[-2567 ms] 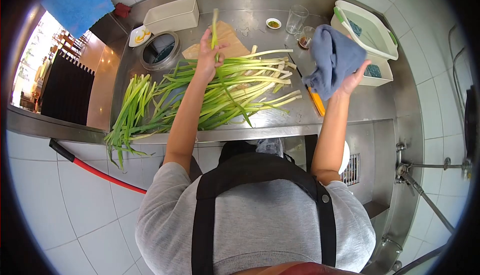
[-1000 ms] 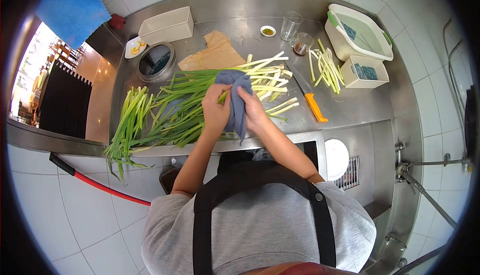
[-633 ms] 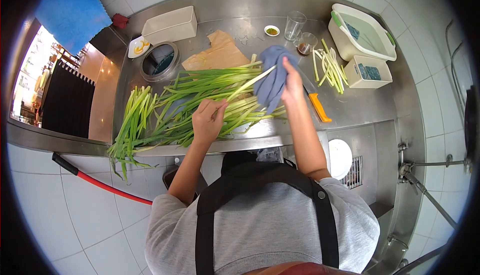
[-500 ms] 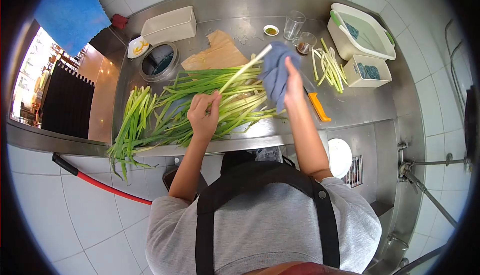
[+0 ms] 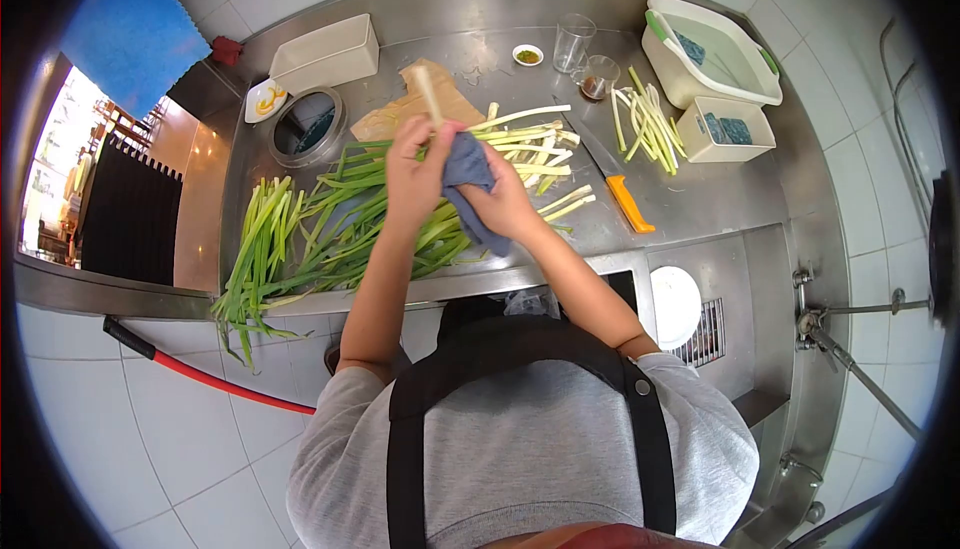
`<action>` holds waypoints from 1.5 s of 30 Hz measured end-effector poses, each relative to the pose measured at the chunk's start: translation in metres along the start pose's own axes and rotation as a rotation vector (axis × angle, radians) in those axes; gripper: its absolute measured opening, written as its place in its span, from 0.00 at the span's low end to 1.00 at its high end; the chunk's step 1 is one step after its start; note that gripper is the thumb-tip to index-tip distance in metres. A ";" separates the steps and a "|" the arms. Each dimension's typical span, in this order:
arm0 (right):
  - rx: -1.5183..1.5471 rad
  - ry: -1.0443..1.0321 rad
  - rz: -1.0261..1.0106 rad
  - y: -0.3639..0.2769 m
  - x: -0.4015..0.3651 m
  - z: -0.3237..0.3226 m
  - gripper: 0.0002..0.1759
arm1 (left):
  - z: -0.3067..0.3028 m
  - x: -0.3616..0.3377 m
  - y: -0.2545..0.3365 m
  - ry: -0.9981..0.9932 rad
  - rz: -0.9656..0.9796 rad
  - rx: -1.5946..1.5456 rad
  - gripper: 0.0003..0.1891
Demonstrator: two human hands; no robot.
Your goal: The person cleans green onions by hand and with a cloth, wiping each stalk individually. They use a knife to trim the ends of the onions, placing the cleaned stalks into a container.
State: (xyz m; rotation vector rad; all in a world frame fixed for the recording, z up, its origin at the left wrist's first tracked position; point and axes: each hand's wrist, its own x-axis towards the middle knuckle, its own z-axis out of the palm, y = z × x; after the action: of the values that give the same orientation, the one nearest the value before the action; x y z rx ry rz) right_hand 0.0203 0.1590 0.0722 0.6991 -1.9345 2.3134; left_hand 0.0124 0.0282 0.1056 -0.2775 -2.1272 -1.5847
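My left hand (image 5: 414, 171) is closed around a green onion stalk, whose pale end (image 5: 428, 92) points up and is blurred. Against it, my right hand (image 5: 500, 194) grips a blue-grey cloth (image 5: 469, 171) that wraps the lower part of the stalk. Below and around both hands lies a large pile of green onions (image 5: 362, 211), leaves to the left and white root ends to the right. A separate bunch of green leaves (image 5: 262, 239) hangs over the front edge at left. Several trimmed pale stalks (image 5: 650, 124) lie at the right, near an orange-handled knife (image 5: 630, 205).
Along the back stand a beige bin (image 5: 325, 54), a round metal container (image 5: 308, 127), brown paper (image 5: 400, 114), a small sauce dish (image 5: 527, 55), a glass (image 5: 573, 44) and a cup (image 5: 597, 79). At right are a water-filled tub (image 5: 715, 54), a small bin (image 5: 730, 144) and a white plate (image 5: 676, 307).
My right hand and the cloth have moved left and down to meet my left hand, which has risen slightly. The stalk's pale end has swung left, and the knife's blade is now uncovered.
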 end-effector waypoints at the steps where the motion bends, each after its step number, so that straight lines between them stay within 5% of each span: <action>1: -0.004 0.004 -0.001 0.000 -0.001 -0.001 0.23 | -0.006 0.002 -0.001 -0.012 -0.166 -0.167 0.07; 5: -0.194 -0.144 -0.025 -0.006 -0.009 -0.003 0.21 | -0.059 0.020 0.014 0.287 -0.084 -0.385 0.10; 8: -0.282 -0.269 -0.067 0.004 -0.014 -0.001 0.20 | -0.121 0.038 0.038 0.439 0.159 -0.649 0.15; 12: -0.316 -0.303 -0.062 0.027 -0.013 0.002 0.20 | -0.183 0.030 0.099 0.935 0.361 -0.595 0.17; 15: -0.342 -0.300 -0.073 0.043 -0.004 0.007 0.21 | -0.223 0.011 0.125 0.827 0.640 -0.640 0.10; 17: -0.522 -0.399 -0.085 0.057 0.004 0.004 0.30 | -0.248 0.006 0.134 0.970 0.785 -0.543 0.08; 18: -0.522 -0.390 -0.081 0.064 0.006 -0.001 0.30 | -0.292 -0.003 0.126 0.815 0.842 -0.605 0.11; 20: -0.883 -0.406 -0.149 0.075 0.011 -0.017 0.39 | -0.269 -0.002 0.165 1.264 0.975 -0.359 0.15; 22: -1.253 -0.351 0.123 0.071 0.014 -0.041 0.47 | -0.266 -0.002 0.181 1.260 0.919 -0.123 0.15; 26: -1.513 0.087 0.618 0.079 0.011 -0.139 0.33 | -0.255 -0.005 0.173 0.902 0.672 0.281 0.15; 28: -1.575 0.345 0.887 0.068 -0.012 -0.182 0.24 | -0.236 0.000 0.145 0.622 0.516 0.252 0.17; 29: -1.524 0.354 1.026 0.066 -0.023 -0.199 0.24 | -0.240 0.003 0.119 0.316 0.480 0.363 0.16; 30: -1.471 0.364 1.164 0.067 -0.032 -0.214 0.24 | -0.180 0.006 0.119 0.470 0.099 0.379 0.14; 32: -1.416 0.330 1.149 0.088 -0.053 -0.244 0.25 | -0.122 0.007 0.098 -0.102 0.186 0.556 0.15; 37: -1.363 0.181 1.030 0.065 -0.072 -0.254 0.26 | 0.015 -0.003 -0.009 -0.717 0.212 0.282 0.19; 43: -1.296 0.501 0.756 -0.003 -0.128 -0.263 0.23 | 0.035 -0.002 -0.106 -0.456 0.237 0.386 0.17; 45: -0.988 0.611 0.745 -0.023 -0.159 -0.258 0.22 | 0.023 -0.002 -0.093 -0.367 -0.049 0.283 0.12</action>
State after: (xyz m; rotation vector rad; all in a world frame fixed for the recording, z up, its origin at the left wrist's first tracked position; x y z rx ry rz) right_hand 0.0907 0.4470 0.0053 -0.8014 -2.7370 1.1129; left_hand -0.0314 0.0209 0.0204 -0.4517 -2.6211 -1.3111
